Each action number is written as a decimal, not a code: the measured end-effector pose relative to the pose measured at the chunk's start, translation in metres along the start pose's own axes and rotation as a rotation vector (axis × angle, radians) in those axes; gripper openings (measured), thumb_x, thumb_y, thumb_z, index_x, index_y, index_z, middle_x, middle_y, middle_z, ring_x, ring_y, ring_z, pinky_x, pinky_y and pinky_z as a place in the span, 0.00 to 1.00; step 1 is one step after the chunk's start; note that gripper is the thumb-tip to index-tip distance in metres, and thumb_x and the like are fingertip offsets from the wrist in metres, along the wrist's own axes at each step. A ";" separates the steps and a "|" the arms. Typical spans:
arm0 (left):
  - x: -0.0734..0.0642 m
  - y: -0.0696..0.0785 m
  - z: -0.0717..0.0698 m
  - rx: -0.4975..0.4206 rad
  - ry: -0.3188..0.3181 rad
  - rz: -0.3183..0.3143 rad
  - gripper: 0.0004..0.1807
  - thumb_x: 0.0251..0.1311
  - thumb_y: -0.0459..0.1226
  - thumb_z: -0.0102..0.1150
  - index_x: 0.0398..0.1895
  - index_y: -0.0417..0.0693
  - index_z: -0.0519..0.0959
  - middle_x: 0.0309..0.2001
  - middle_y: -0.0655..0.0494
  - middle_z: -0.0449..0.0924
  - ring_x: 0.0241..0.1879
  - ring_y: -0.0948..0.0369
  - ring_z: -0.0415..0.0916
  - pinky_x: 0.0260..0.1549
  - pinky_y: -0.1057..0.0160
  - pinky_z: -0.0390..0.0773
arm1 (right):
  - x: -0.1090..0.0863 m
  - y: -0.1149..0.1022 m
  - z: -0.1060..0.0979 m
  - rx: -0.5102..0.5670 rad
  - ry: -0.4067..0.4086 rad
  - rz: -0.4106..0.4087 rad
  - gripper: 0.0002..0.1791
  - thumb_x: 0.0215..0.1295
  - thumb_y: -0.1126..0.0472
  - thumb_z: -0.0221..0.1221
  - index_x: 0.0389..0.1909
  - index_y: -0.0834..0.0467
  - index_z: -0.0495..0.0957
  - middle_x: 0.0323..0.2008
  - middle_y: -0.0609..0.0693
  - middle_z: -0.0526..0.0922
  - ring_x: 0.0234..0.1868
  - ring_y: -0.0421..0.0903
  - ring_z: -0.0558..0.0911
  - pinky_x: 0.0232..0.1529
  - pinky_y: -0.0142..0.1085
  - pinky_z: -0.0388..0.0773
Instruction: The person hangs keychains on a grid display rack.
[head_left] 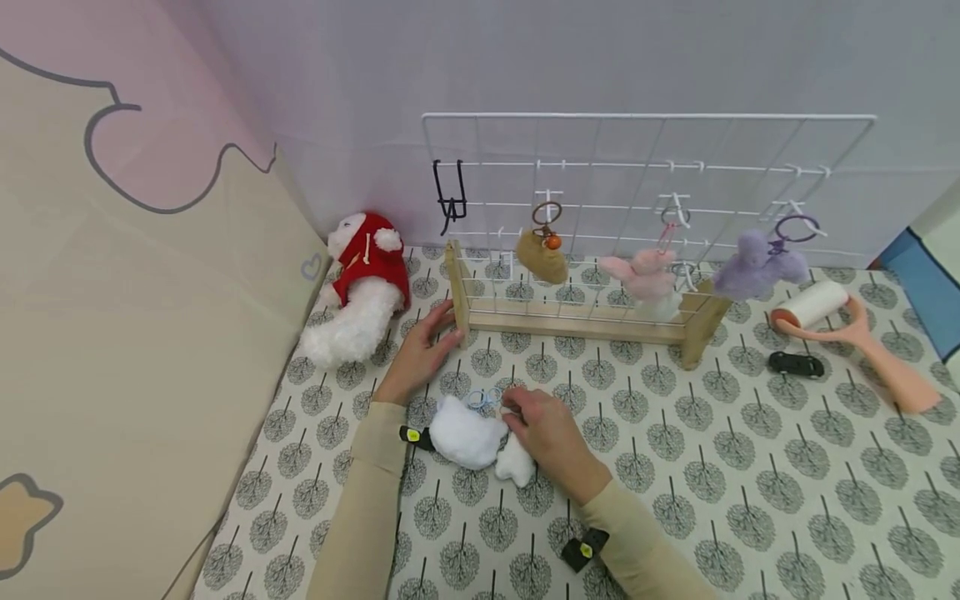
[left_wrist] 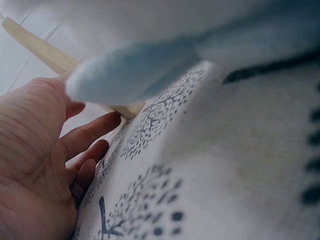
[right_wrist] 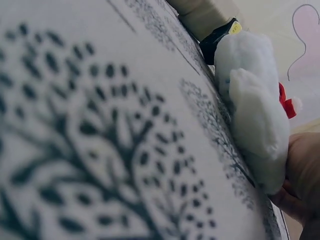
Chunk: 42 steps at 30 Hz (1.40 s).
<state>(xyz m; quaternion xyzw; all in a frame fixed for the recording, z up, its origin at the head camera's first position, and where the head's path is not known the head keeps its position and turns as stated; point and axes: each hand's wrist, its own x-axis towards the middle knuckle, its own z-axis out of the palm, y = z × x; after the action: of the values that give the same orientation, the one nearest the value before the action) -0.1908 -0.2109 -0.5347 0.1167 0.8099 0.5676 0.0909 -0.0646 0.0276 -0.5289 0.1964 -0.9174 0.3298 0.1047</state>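
A white plush keychain with a pale blue ring lies on the tablecloth between the hands. Beside it is a smaller white plush charm, which also shows up close in the right wrist view. The right hand pinches the top of this smaller charm, its fingertips close to the blue ring. At the wire rack's left wooden foot, the left hand touches the wood with loosely extended fingers. A blurred pale plush part covers some of the left wrist view.
Brown, pink and purple plush keychains hang on the white wire rack. A black hook hangs at its left. A white plush in red lies left; a lint roller and black toy car lie right.
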 end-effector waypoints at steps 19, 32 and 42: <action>0.001 -0.003 -0.001 -0.002 0.004 0.007 0.35 0.76 0.50 0.61 0.82 0.68 0.62 0.73 0.48 0.74 0.75 0.50 0.68 0.77 0.43 0.59 | 0.007 0.011 0.004 0.343 0.057 0.207 0.06 0.65 0.67 0.72 0.41 0.58 0.88 0.34 0.48 0.91 0.35 0.44 0.89 0.39 0.35 0.86; 0.001 -0.003 0.000 -0.030 -0.005 -0.008 0.35 0.75 0.50 0.62 0.82 0.70 0.63 0.74 0.50 0.74 0.76 0.51 0.67 0.77 0.44 0.59 | 0.049 -0.002 -0.027 0.633 0.263 0.383 0.08 0.61 0.66 0.75 0.40 0.59 0.88 0.35 0.51 0.92 0.36 0.40 0.90 0.44 0.29 0.83; 0.001 0.001 0.001 -0.049 -0.010 -0.013 0.35 0.77 0.43 0.60 0.83 0.61 0.61 0.74 0.44 0.72 0.77 0.47 0.64 0.78 0.44 0.56 | 0.085 -0.022 -0.056 0.724 0.430 0.259 0.07 0.62 0.69 0.73 0.40 0.64 0.87 0.37 0.58 0.92 0.37 0.38 0.89 0.40 0.30 0.83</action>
<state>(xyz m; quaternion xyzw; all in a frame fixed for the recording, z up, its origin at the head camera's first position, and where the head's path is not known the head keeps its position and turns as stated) -0.1910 -0.2097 -0.5340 0.1118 0.7961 0.5861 0.1015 -0.1285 0.0235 -0.4462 0.0307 -0.7171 0.6738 0.1755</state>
